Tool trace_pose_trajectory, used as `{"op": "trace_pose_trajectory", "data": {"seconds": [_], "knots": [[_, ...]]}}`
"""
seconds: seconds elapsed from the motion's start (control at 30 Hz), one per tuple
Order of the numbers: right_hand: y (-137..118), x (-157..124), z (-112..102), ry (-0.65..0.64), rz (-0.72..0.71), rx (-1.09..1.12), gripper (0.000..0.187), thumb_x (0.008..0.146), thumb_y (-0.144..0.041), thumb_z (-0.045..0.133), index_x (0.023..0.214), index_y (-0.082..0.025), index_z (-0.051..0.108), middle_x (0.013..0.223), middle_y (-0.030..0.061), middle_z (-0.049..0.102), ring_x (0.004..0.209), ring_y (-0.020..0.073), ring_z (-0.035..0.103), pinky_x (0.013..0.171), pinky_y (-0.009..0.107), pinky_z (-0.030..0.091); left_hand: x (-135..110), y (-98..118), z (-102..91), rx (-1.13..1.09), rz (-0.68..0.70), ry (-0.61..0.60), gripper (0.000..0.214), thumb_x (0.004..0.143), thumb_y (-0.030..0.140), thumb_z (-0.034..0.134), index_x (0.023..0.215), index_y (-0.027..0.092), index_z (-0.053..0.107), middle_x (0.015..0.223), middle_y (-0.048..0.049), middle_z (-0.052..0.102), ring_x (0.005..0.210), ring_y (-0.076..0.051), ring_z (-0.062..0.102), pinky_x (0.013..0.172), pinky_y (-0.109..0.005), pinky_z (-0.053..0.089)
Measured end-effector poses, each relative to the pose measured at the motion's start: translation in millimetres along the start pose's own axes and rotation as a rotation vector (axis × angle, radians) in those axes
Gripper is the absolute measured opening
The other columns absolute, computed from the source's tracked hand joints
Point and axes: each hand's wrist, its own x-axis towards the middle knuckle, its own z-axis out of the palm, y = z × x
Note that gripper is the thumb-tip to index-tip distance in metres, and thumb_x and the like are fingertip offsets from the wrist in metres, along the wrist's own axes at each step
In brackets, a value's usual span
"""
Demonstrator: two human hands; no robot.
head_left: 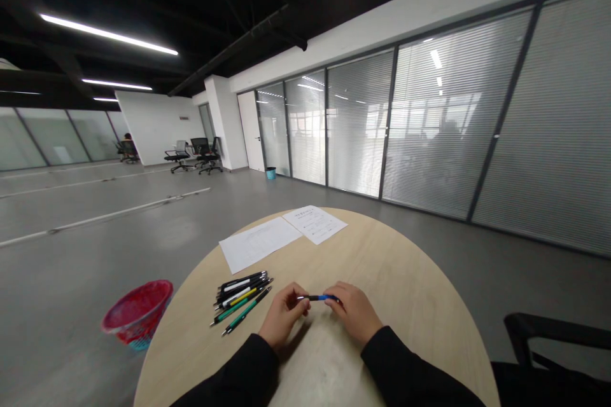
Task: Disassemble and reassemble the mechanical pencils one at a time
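A blue and black pen (317, 297) is held level just above the round wooden table (382, 267). My left hand (286, 313) pinches its left end, where a silvery tip shows. At the other end, the thumb and fingers of my right hand (352, 309) close on the blue part. Left of my left hand lies a loose pile of pens (241, 292), several of them black, white, yellow or green. A green and black pen (246, 311) lies at the pile's near side, closest to my left hand.
Two printed sheets, a left paper (260, 244) and a right paper (316, 224), lie at the table's far side. A red basket (138, 311) stands on the floor at left. A black chair (554, 331) is at right.
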Motion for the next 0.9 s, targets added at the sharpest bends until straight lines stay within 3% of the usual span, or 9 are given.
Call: {"op": "trace_pose_trajectory", "data": {"seconds": [0.17,0.53,0.9], "knots": [[16,0,-5,-0.028,0.069,0.015,0.016,0.089,-0.026,0.058,0.092,-0.021,0.073,0.091,0.0046,0.07,0.087,0.0198,0.063,0.082,0.028,0.044,3,-6,-5.5,-0.005,-0.053,-0.007,0.032,0.073,0.044,0.074,0.074,0.015,0.061,0.064,-0.0013,0.063,0.06,-0.014,0.055,0.058,-0.024,0.039],[46,-3,-4,0.055,0.187,0.292,0.025,0.082,-0.027,0.055,0.093,-0.018,0.077,0.089,0.0073,0.074,0.081,0.0224,0.064,0.076,0.032,0.048,15,0,-11.4,-0.066,-0.105,-0.092,0.031,0.075,0.043,0.073,0.073,0.015,0.06,0.063,-0.0029,0.066,0.059,-0.014,0.056,0.06,-0.025,0.04],[71,-2,12,0.067,0.333,0.511,0.034,0.076,-0.032,0.056,0.096,-0.013,0.076,0.062,0.0033,0.066,0.058,0.0173,0.057,0.055,0.026,0.044,16,-1,-12.0,-0.071,-0.117,-0.024,0.036,0.067,0.045,0.078,0.067,0.015,0.057,0.057,-0.001,0.061,0.054,-0.012,0.054,0.057,-0.025,0.038]]}}
